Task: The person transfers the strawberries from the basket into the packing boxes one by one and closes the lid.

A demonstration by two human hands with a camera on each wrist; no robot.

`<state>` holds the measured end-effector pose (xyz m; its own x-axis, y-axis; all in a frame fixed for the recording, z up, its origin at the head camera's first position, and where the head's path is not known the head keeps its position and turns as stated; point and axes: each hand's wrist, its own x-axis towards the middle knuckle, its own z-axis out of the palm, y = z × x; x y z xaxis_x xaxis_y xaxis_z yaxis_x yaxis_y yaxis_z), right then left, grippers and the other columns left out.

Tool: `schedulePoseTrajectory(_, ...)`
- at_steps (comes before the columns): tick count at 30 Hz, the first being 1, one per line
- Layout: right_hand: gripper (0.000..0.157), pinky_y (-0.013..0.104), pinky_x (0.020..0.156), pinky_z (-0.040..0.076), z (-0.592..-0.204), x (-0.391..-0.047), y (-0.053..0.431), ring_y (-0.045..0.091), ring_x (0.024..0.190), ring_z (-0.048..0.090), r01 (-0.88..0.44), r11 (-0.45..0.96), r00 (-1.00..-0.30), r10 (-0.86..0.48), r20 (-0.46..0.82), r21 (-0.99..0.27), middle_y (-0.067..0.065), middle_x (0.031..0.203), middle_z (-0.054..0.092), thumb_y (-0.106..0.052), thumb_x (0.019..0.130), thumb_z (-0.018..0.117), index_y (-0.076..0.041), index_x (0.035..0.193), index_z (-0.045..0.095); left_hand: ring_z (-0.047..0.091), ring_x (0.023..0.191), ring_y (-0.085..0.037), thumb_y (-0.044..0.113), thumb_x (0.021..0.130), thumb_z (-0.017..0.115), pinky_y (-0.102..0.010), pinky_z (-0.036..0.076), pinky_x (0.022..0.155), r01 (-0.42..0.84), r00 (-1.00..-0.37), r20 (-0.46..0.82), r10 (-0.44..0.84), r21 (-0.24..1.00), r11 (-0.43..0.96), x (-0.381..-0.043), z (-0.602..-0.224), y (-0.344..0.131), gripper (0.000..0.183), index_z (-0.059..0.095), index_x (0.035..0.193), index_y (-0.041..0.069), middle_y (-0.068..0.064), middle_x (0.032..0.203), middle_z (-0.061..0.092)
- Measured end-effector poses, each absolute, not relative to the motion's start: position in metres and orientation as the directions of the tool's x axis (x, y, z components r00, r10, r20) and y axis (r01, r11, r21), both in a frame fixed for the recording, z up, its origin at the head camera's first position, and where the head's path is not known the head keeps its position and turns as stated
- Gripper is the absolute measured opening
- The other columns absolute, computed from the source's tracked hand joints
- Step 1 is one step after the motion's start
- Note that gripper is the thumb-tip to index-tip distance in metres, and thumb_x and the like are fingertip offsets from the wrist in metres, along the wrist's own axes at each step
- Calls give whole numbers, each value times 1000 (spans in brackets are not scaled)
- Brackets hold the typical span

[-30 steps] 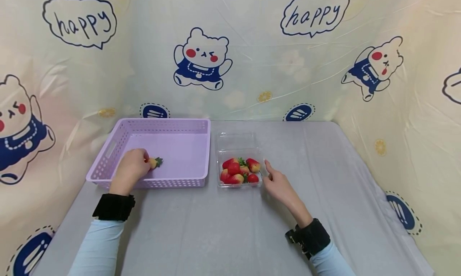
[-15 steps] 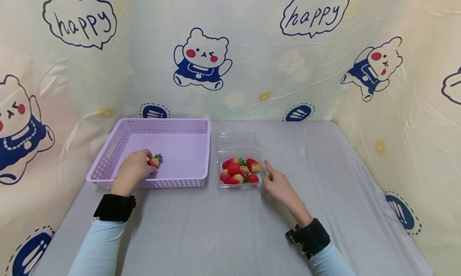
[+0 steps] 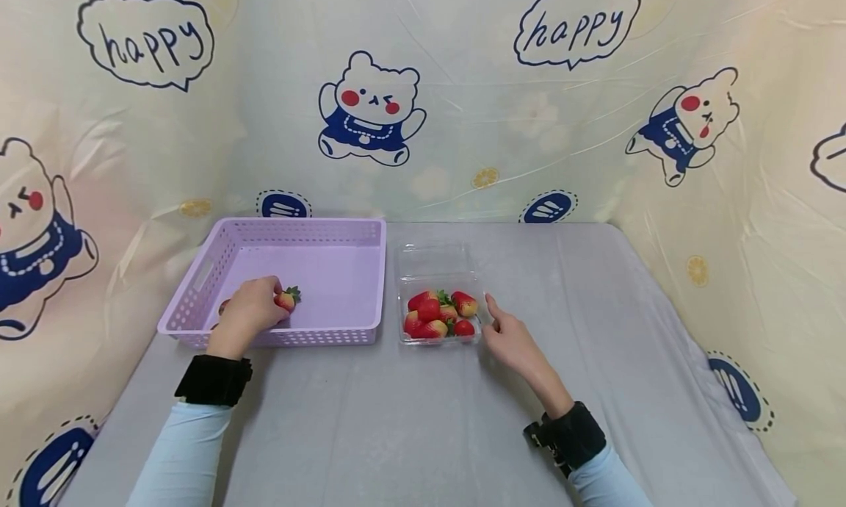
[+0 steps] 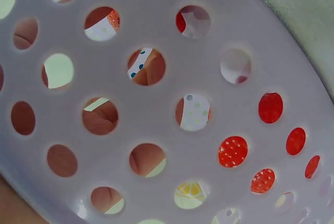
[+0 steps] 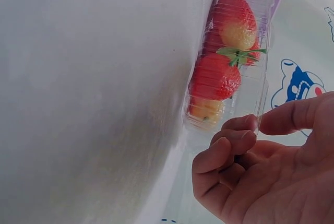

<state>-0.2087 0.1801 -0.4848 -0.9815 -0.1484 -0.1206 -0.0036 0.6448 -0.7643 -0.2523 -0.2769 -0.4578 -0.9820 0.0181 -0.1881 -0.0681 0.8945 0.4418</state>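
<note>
Inside the purple basket (image 3: 337, 275), my left hand (image 3: 250, 310) pinches a strawberry (image 3: 287, 300) by its side, green leaves pointing right. The palm and the rest of the fruit are partly hidden. In the left wrist view the basket's perforated wall (image 4: 167, 88) blocks most of the hand, and red strawberry (image 4: 233, 151) skin shows through its holes. My right hand (image 3: 514, 344) pinches the right wall of a clear plastic box (image 5: 265, 96) between thumb and forefinger, its other fingers curled. Several red and pale-yellow strawberries (image 3: 429, 310) lie in that box.
The box's transparent lid (image 3: 432, 257) stands folded back behind it. Part of another strawberry (image 3: 223, 306) peeks out left of my left hand in the basket. Grey cloth (image 3: 396, 426) covers the table, and a printed curtain (image 3: 463, 125) borders the back and sides.
My left hand has shifted slightly right with the strawberry, which now shows more red. Part of another strawberry has come into sight behind the hand. The right hand and box have stayed put.
</note>
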Motion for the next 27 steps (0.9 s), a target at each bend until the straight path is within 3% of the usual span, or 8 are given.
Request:
schedulePoseTrajectory(9,65,30,53,35,-486,-209,180,15,54,36,-7,644,-981,-152,-119,-765,3,65,44,-7,101,48,-2,164,32,57,92,-43,12,92,75,-63,49,91,-53,-988,-156,16,432,901,-251,-458,-277,42,58,121,-13,-28,103,63)
schedulePoseTrajectory(17,65,31,53,34,-485,-209,181,15,55,35,-14,643,-982,-154,-112,-766,2,65,43,-7,101,48,-3,164,31,57,95,-43,22,94,77,-63,52,92,-36,-999,-36,-22,441,897,-248,-460,-272,52,57,128,-11,-30,110,62)
schedulePoseTrajectory(27,66,30,53,34,-485,-208,181,14,54,35,-17,642,-980,-161,-113,-766,2,65,44,-8,101,47,-3,164,31,60,101,-47,19,93,80,-64,53,94,41,-989,146,-29,452,891,-240,-458,-256,53,60,133,-10,-33,118,61)
